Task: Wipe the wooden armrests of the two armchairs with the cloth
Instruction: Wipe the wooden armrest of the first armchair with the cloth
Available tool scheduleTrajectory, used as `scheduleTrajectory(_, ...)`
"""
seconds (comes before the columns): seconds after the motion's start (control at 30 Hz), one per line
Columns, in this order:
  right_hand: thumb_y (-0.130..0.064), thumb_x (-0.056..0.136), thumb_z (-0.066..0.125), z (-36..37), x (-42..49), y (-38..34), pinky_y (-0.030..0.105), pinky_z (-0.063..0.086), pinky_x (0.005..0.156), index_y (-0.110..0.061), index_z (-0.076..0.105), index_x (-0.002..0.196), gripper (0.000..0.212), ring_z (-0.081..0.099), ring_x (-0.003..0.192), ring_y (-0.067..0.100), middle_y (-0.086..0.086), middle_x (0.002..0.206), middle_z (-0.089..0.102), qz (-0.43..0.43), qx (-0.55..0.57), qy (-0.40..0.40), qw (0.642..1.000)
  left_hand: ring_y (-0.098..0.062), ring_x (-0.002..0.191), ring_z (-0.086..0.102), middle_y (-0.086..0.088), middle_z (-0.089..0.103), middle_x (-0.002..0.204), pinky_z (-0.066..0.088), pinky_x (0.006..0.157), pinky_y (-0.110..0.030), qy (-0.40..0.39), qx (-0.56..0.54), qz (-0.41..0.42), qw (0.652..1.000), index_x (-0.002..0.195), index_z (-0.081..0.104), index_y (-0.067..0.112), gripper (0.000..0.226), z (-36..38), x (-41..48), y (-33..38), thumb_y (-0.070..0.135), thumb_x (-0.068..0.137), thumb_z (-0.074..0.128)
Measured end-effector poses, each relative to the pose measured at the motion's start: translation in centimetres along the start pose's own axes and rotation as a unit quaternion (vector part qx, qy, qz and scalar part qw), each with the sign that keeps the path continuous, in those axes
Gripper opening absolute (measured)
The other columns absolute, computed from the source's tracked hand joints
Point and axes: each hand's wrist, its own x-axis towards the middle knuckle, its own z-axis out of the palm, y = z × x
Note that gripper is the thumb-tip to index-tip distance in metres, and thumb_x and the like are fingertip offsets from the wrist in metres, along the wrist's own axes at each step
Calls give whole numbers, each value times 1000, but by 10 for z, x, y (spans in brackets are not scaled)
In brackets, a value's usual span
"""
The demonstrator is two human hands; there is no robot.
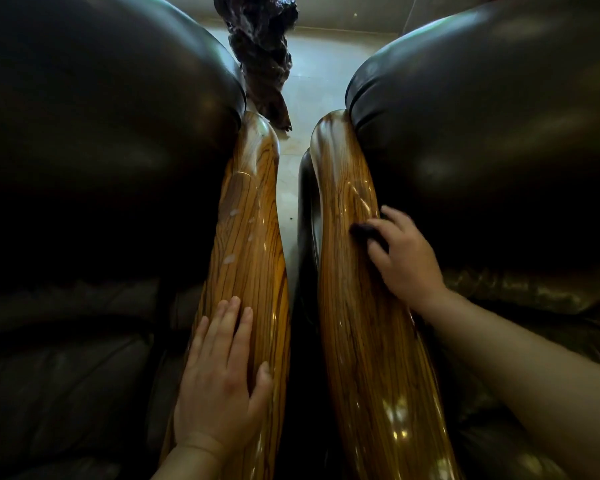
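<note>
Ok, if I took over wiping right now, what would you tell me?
Right hand: closed on the dark cloth, pressing it on the right armrest, about halfway along.
Left hand: empty, lying flat on the left armrest, near end.
Done: cannot tell how much of the right armrest is wiped.
Left: the left armrest shows pale spots ahead of the hand, so it likely needs wiping; finish the right one first.

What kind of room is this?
Probably a living room or lounge. Two dark leather armchairs stand side by side with shiny wooden armrests, on a pale tiled floor. A carved dark wooden piece stands behind them.
</note>
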Motion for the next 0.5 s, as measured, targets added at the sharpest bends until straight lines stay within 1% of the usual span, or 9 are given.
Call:
scheduleTrajectory(0.03,-31,95,58,-3,14,-5,22,42,100,-29,64,122,28,49,120,9,-1,138,48,55,78,24,995,-21,149,17,-9,27,159,12,120,-43,1,0,3,1000,149,33,10,70,0,0,-1,43,88,43)
scheduleTrajectory(0.1,-36,91,59,-12,36,-12,30,57,83,-36,70,95,12,64,98,13,-2,110,63,158,285,33,945,-22,149,18,-9,27,159,13,120,-44,4,0,6,1000,149,33,10,71,0,1,-2,44,87,43)
scheduleTrajectory(0.17,-33,92,57,-14,47,-10,36,60,75,-37,72,91,16,70,90,19,-5,95,71,228,373,9,899,-20,150,15,-8,25,160,11,121,-42,1,7,0,1000,149,32,11,71,2,1,-2,43,87,43)
scheduleTrajectory(0.23,-27,97,54,-11,47,-2,32,55,88,-37,64,122,29,64,107,13,-5,123,66,246,296,-20,923,-19,150,13,-7,23,160,10,121,-42,-8,11,-3,1000,150,31,11,72,2,0,-2,44,87,43)
scheduleTrajectory(0.3,-28,99,52,-6,40,7,30,37,105,-34,43,146,48,43,134,11,-7,151,43,218,234,-5,947,-19,150,13,-6,22,161,9,121,-42,-7,10,-3,1000,150,30,12,72,1,0,-1,45,87,43)
scheduleTrajectory(0.37,-44,98,48,3,22,6,34,25,113,-38,31,151,56,23,144,7,-13,160,27,105,175,-27,979,-18,150,12,-6,22,161,7,122,-41,-6,9,-5,1000,150,30,12,72,1,1,-1,45,87,43)
scheduleTrajectory(0.4,-55,95,45,10,13,2,38,19,117,-38,26,153,64,15,147,8,-13,162,20,52,101,-64,991,-18,150,12,-6,22,161,7,122,-40,-5,10,-5,1000,150,30,12,72,2,1,-1,44,88,44)
scheduleTrajectory(0.47,-70,90,39,24,3,1,39,11,120,-32,16,156,80,4,152,15,-8,165,13,-8,-32,-90,995,-18,150,12,-6,22,161,6,122,-39,-7,12,-4,1000,150,30,12,72,3,0,-1,44,87,44)
scheduleTrajectory(0.5,-70,91,37,26,11,1,39,10,120,-28,14,157,81,4,153,18,-4,166,13,-4,-58,-84,995,-18,150,12,-6,22,161,7,122,-40,-6,13,-4,1000,151,29,13,72,3,0,-2,44,87,44)
